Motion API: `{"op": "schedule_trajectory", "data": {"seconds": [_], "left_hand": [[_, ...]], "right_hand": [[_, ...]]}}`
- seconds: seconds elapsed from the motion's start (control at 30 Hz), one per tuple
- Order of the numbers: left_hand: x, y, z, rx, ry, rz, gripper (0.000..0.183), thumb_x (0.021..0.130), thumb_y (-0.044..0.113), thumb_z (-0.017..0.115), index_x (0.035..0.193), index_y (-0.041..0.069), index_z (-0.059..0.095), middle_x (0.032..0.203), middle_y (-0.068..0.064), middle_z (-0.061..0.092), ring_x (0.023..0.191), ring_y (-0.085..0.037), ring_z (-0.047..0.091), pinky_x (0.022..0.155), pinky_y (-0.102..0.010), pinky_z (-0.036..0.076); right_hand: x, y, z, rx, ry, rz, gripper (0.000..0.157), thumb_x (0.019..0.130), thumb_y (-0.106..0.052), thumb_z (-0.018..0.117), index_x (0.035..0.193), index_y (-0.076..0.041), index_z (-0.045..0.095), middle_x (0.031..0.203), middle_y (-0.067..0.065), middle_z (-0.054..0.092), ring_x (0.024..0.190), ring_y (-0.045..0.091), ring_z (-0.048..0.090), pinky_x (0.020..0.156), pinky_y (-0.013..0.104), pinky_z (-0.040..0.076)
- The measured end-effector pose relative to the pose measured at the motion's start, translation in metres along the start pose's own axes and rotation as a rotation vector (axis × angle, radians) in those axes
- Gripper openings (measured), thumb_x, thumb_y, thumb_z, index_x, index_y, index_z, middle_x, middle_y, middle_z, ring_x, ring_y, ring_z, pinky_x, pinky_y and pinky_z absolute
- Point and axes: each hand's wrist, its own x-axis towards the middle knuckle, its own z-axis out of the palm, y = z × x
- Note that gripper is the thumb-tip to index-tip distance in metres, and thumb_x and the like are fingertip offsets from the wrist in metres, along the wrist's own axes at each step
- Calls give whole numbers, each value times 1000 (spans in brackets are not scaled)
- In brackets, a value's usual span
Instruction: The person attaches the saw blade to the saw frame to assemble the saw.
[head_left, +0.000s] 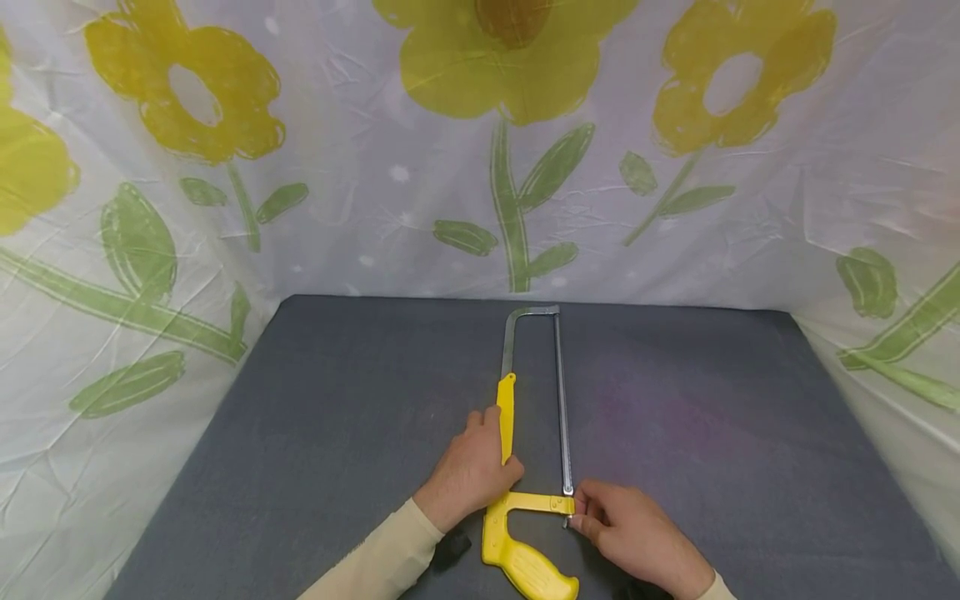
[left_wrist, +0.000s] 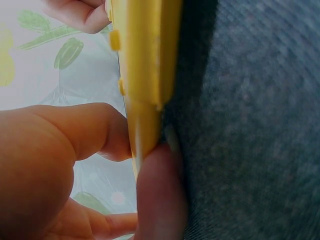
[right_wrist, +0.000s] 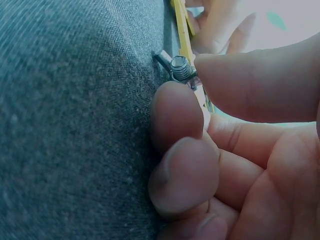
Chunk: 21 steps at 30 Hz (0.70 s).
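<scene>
A hacksaw (head_left: 536, 571) with a yellow handle lies lengthwise on the dark cloth, its silver frame end pointing away from me. Its thin blade (head_left: 562, 400) runs along the right side. My left hand (head_left: 472, 467) holds the yellow part of the frame between thumb and fingers, close to the cloth in the left wrist view. At the near end of the blade, my right hand (head_left: 630, 533) pinches the wing nut (right_wrist: 162, 59) on the tension screw. The threaded tip of the screw (right_wrist: 181, 64) shows between thumb and forefinger in the right wrist view; the nut's other wing is mostly hidden.
A dark grey cloth (head_left: 360, 392) covers the table. Behind and at both sides hangs a white curtain (head_left: 337, 167) printed with yellow flowers. A small black object (head_left: 452, 550) is beside my left wrist.
</scene>
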Motion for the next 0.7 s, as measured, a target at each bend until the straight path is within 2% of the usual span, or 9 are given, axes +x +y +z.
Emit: {"op": "schedule_trajectory", "data": {"seconds": [0.27,0.4,0.53,0.63,0.7], "left_hand": [[3,-1,1,-6,6,17,83,89,19,76,159,-5,39,126,-24,57,71,-23,57,60,-34,53],[8,-4,0,-2,1,25,84,90,21,76,160,-5,40,130,-25,58,77,-25,59,68,-40,57],[5,-13,4,-4,-47,33,84,91,28,78,160,-4,42,132,-26,60,84,-26,62,76,-45,59],[2,-24,5,5,-69,29,84,93,36,80,159,-4,46,140,-27,61,102,-34,69,88,-52,60],[2,-34,1,14,-65,11,83,93,42,80,156,-4,50,145,-28,61,119,-41,68,98,-57,58]], "right_hand": [[2,1,0,-15,14,-14,16,98,-28,78,89,-25,64,66,-13,54,56,1,45,54,24,36],[6,3,-3,2,4,-7,16,97,-29,78,88,-26,64,66,-12,54,55,2,44,53,24,35],[3,9,-2,61,-48,9,18,97,-34,77,87,-25,65,66,-11,54,55,3,45,53,25,35],[3,14,-2,42,-38,22,20,97,-37,77,86,-25,66,67,-11,55,56,3,46,53,25,36],[6,17,-4,-12,43,53,20,97,-38,78,86,-26,67,68,-12,57,58,3,48,55,25,39]]}}
